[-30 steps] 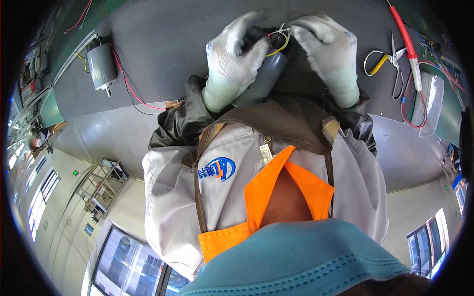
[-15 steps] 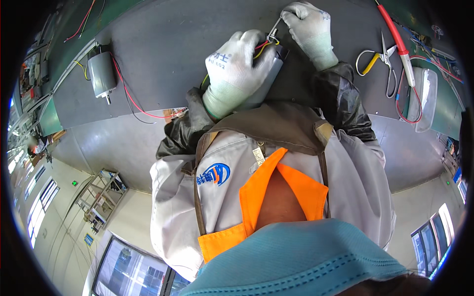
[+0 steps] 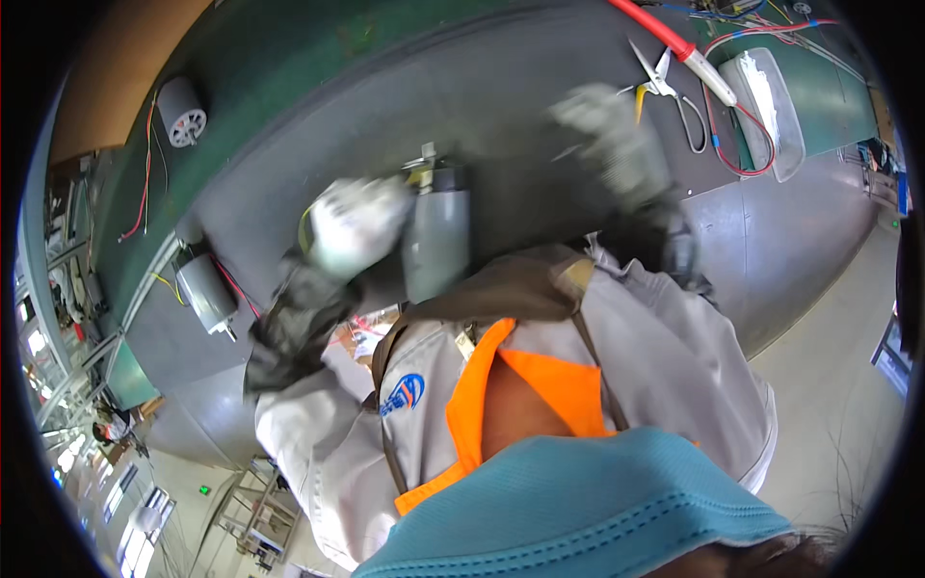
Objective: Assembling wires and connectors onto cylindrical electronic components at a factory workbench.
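My left hand (image 3: 356, 226), in a white knit glove, has its fingers (image 3: 381, 207) curled round the upper side of the grey metal cylindrical motor (image 3: 436, 241), which stands on end on the dark grey bench mat (image 3: 501, 106) just in front of my chest, its small shaft end (image 3: 429, 159) pointing away from me. My right hand (image 3: 612, 144), gloved the same, is off to the right of the motor, apart from it and too blurred for me to tell whether the fingers are open or hold anything. As I judge it, with one hand on it the motor could roll or tip out of my grip, since a smooth round casing gives the glove little to bite on. A thin yellow wire (image 3: 306, 226) shows left of my left hand; if it snags, a pull could strain its joint. Further right of the motor lie steel scissors (image 3: 665, 82), a red-handled tool (image 3: 674, 43) and a clear plastic tray (image 3: 771, 111); a hasty reach could knock them. Left of the motor rest a second grey motor (image 3: 205, 292) and, farther off, a round white-faced motor (image 3: 180, 113).
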`<action>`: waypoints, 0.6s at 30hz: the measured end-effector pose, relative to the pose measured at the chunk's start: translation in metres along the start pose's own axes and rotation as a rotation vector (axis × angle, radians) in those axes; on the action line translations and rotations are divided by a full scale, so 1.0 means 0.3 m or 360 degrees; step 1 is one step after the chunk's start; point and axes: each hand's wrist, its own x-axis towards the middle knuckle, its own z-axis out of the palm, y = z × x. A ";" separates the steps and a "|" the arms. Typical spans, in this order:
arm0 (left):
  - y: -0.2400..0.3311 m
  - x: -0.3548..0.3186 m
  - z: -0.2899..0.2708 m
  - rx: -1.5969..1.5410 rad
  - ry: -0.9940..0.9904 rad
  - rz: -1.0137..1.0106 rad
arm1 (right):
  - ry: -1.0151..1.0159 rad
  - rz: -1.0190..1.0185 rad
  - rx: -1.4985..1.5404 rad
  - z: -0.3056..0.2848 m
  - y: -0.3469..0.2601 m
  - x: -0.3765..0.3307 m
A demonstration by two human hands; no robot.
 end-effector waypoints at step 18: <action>0.178 0.063 0.035 -0.0545 -0.0040 -0.0497 | 0.0064 0.0104 -0.1330 -0.242 -0.151 -0.294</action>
